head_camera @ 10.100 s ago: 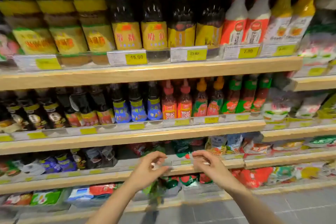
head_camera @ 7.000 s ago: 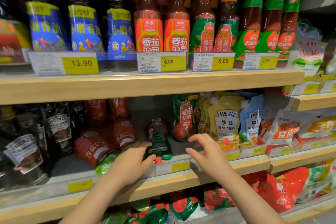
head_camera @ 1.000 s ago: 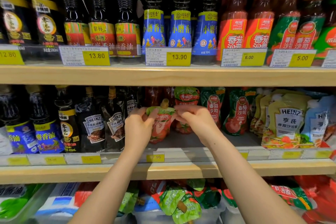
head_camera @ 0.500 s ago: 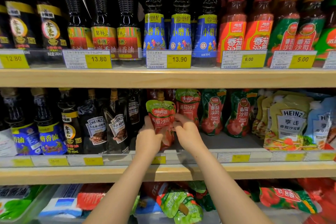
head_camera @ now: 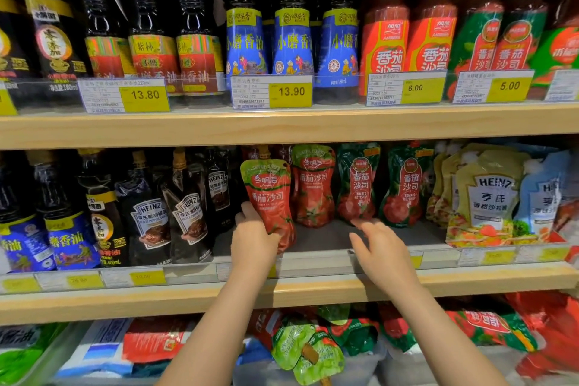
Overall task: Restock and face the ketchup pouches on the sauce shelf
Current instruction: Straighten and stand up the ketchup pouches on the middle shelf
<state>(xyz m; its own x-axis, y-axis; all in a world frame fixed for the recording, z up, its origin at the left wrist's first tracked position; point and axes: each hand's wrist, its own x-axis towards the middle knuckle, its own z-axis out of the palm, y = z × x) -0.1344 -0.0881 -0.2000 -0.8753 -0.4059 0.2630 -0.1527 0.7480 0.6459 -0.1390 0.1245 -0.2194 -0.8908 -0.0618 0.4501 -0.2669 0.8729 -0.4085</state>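
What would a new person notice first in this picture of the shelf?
Probably the red ketchup pouch standing upright at the front of the middle shelf, steadied by the left hand. The right hand hovers open beside it, touching nothing. Above, yellow price tags line the upper shelf.

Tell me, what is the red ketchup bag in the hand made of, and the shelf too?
The red ketchup pouch in the left hand looks like soft, glossy plastic film: it shines and bulges. The shelf looks like pale wood with a matt finish, though it could be printed laminate.
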